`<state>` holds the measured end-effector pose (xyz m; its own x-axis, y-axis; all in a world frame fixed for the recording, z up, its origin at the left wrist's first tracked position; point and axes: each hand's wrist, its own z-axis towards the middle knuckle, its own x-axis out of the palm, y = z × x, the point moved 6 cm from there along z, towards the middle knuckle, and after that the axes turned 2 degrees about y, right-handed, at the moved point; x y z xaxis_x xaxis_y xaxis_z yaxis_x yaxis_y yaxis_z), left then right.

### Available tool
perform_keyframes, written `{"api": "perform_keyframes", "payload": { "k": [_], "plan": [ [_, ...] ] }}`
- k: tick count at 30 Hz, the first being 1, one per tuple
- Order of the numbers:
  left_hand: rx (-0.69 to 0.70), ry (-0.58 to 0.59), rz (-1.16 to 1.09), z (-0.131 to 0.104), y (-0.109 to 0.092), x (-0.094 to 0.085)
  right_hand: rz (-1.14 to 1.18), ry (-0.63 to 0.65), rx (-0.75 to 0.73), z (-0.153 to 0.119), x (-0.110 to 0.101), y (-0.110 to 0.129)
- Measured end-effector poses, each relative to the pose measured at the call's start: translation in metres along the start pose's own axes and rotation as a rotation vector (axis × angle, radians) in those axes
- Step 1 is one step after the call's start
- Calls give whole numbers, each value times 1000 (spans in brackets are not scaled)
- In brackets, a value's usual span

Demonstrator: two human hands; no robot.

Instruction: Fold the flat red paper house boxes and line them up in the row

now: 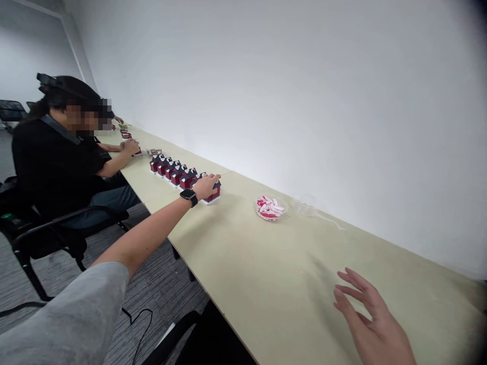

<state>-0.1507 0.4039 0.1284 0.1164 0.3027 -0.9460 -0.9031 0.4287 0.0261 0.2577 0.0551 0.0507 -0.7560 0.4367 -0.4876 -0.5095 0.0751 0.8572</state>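
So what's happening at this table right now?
The person's left hand reaches far out and rests on the nearest little red house box, the last in a row of house boxes on the long table. The right hand hovers open above the table, holding nothing. A clear dish of red and white candies sits between them. A seated co-worker works further along.

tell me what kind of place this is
Probably a plain workroom or office used for hand assembly. A long pale table runs along a bare white wall; a row of small red house-shaped boxes stands on it, and a co-worker sits at it in a black office chair.
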Motion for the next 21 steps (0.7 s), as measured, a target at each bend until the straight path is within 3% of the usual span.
{"api": "perform_keyframes", "payload": {
  "k": [10,14,17,19,21],
  "plan": [
    [-132,34,42,-3,52,-5,-5,-6,-12,-1,0,3],
    [-252,-61,95,-11,70,-13,23,-9,-28,-4,1,12],
    [-253,-235,126,-16,53,-29,21,-20,-16,-6,0,17],
    [-169,-331,70,-17,25,-43,35,-36,-15,-7,-2,21],
    [-90,-339,-45,-17,-13,-55,87,-66,-18,-7,-4,24]
  ]
}}
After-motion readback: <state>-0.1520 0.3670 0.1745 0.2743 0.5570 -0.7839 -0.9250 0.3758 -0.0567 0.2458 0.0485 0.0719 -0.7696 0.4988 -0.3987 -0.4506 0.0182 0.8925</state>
